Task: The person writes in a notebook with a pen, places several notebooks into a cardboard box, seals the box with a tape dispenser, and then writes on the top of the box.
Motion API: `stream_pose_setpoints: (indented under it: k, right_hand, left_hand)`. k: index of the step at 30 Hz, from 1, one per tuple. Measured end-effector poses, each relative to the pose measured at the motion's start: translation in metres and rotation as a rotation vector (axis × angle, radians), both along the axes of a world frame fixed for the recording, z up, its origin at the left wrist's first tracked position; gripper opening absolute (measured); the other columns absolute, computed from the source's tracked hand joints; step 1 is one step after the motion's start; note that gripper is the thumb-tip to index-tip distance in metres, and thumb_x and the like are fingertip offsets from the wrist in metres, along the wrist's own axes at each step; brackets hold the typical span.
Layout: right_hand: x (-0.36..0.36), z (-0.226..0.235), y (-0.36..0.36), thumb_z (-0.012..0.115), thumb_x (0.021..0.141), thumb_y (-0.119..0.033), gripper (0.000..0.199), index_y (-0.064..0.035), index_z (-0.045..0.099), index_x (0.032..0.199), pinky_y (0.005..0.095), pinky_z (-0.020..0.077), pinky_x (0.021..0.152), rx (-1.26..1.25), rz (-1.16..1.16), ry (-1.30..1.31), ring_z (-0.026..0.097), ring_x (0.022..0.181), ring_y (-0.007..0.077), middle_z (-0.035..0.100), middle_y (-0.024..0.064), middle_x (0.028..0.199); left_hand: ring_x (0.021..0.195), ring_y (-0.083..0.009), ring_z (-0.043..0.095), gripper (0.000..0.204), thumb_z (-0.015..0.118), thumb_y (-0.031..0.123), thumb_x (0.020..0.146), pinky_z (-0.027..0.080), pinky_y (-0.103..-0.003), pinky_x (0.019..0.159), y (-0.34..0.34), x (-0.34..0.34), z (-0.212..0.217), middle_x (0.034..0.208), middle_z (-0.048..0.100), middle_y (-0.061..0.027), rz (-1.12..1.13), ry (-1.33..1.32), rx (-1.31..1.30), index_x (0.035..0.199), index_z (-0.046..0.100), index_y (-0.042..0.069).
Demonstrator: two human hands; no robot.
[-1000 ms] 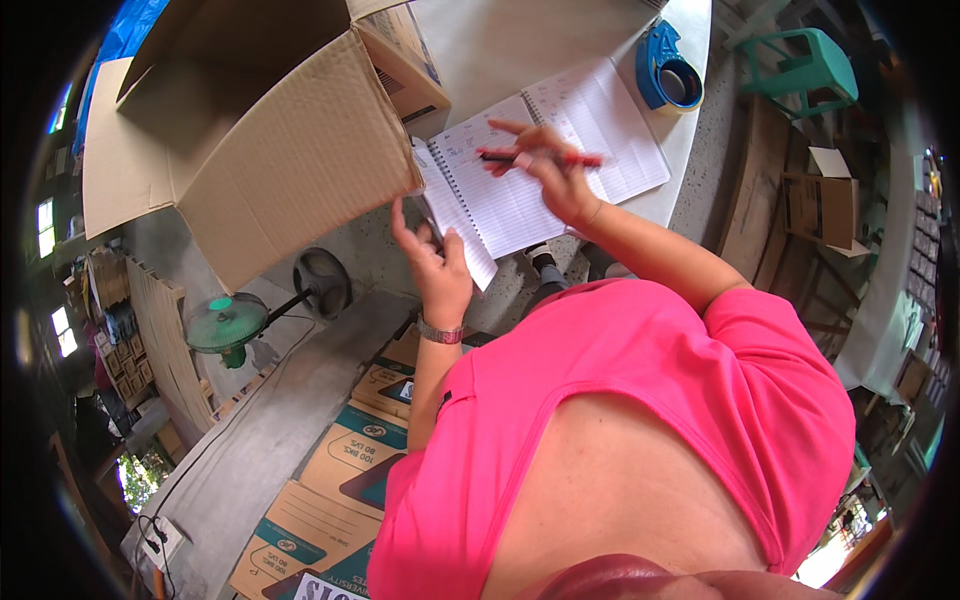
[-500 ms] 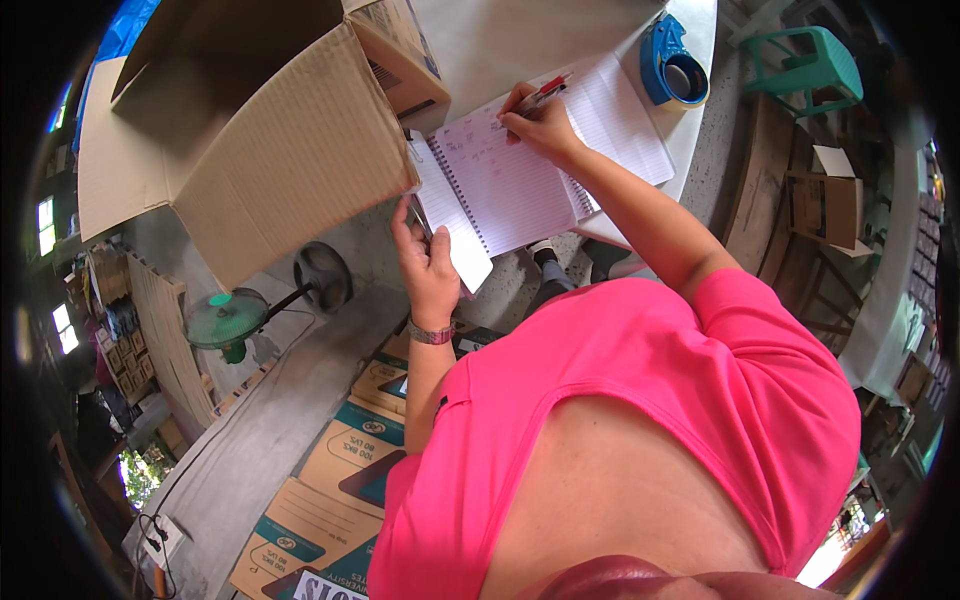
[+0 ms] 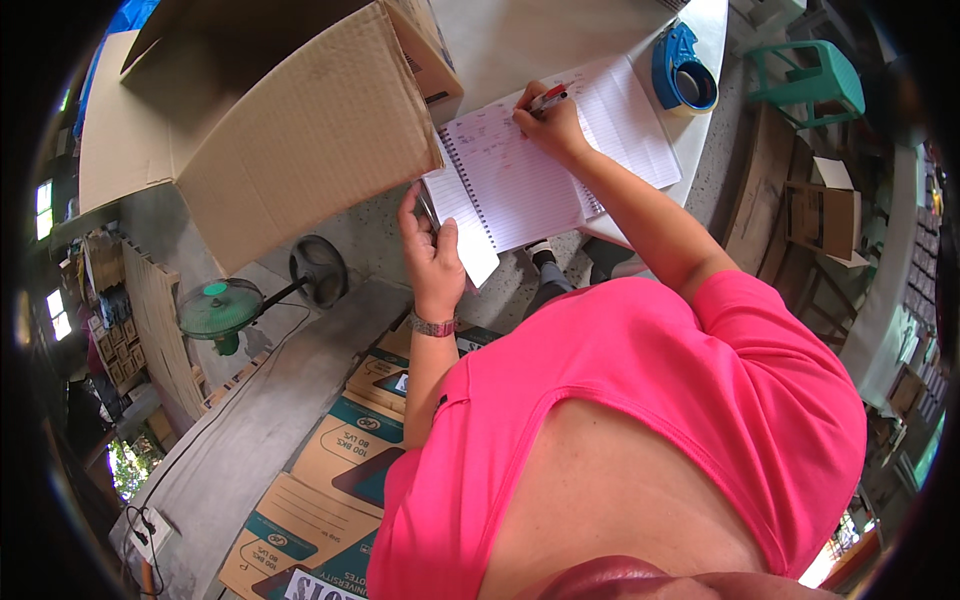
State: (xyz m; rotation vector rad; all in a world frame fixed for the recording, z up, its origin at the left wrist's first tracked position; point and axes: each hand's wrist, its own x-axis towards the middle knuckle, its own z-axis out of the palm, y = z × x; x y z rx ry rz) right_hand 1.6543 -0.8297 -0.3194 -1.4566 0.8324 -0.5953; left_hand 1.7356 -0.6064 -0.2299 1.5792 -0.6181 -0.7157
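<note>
Power strip: white, dark cords plugged in, at lower left on a grey ledge. Fan: green, round guard, beyond the ledge. Box: large, brown, flaps open, at upper left. Cartons: brown and green, printed, side by side below the left arm. Left hand: at the notebook's left edge, below the box flap; thumb and fingers a narrow gap apart, a thin dark edge between them; whether they grip it cannot be told. Watch: on the left wrist. Notebook: spiral-bound, lined, open on the desk, its near left part at the left hand; handwriting on the upper page. Right hand: over the upper page, fingers closed about a pen, red and dark. Tape dispenser: blue, holding a roll, just right of the notebook. Stool: green, well apart from the desk. Small box: brown, open, at far right.
</note>
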Motion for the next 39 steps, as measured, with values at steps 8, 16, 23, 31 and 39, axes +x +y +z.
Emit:
stream_pose_setpoints:
  k: [8, 16, 23, 31, 39]
  right_hand:
    - [-0.001, 0.0, 0.001, 0.062, 0.08, -0.009, 0.012, -0.0017, 0.053, 0.077, 0.0273, 0.0457, 0.053, -0.204, -0.006, 0.111, 0.057, 0.056, 0.0126, 0.059, 0.0098, 0.063]
    - [-0.104, 0.029, -0.032, 0.053, 0.088, -0.013, 0.017, 0.0011, 0.061, 0.084, 0.0297, 0.0467, 0.068, -0.354, -0.233, 0.211, 0.062, 0.071, 0.0196, 0.065, 0.0106, 0.078]
    - [-0.2, 0.007, -0.018, 0.066, 0.079, -0.023, 0.029, -0.0044, 0.061, 0.1, 0.04, 0.0465, 0.081, -0.265, -0.29, 0.83, 0.062, 0.088, 0.0298, 0.064, 0.0167, 0.085]
    - [-0.161, 0.114, -0.026, 0.072, 0.079, -0.037, 0.042, -0.0034, 0.066, 0.103, 0.0337, 0.0472, 0.074, 0.183, 0.333, 0.143, 0.062, 0.084, 0.017, 0.066, 0.0079, 0.087]
    - [-0.106, 0.029, 0.005, 0.06, 0.084, -0.053, 0.058, 0.0014, 0.06, 0.105, 0.0381, 0.0476, 0.076, 0.199, 0.356, 0.441, 0.063, 0.086, 0.0281, 0.066, 0.0187, 0.09]
  left_hand:
    - [0.097, -0.0188, 0.057, 0.053, 0.045, -0.001, 0.089, 0.045, -0.031, 0.085, 0.004, 0.002, -0.002, 0.112, 0.058, -0.0177, 0.001, -0.024, 0.01, 0.138, 0.026, 0.002]
    - [0.097, -0.0186, 0.056, 0.053, 0.045, -0.001, 0.087, 0.044, -0.031, 0.086, 0.0, 0.0, 0.0, 0.113, 0.057, -0.0162, 0.024, 0.001, 0.011, 0.137, 0.029, 0.0]
    - [0.106, -0.0185, 0.053, 0.05, 0.045, 0.003, 0.085, 0.04, -0.032, 0.094, -0.008, 0.002, -0.016, 0.12, 0.054, -0.0123, 0.021, 0.239, -0.131, 0.134, 0.034, -0.001]
    - [0.107, -0.0193, 0.051, 0.047, 0.047, 0.008, 0.085, 0.036, -0.03, 0.095, -0.011, -0.003, -0.009, 0.118, 0.054, -0.0104, 0.116, 0.217, -0.091, 0.13, 0.037, -0.002]
    - [0.081, -0.0206, 0.061, 0.068, 0.044, 0.058, 0.089, 0.051, -0.035, 0.059, 0.004, -0.004, -0.047, 0.121, 0.055, -0.0141, 0.208, 0.299, 0.457, 0.133, 0.038, 0.006]
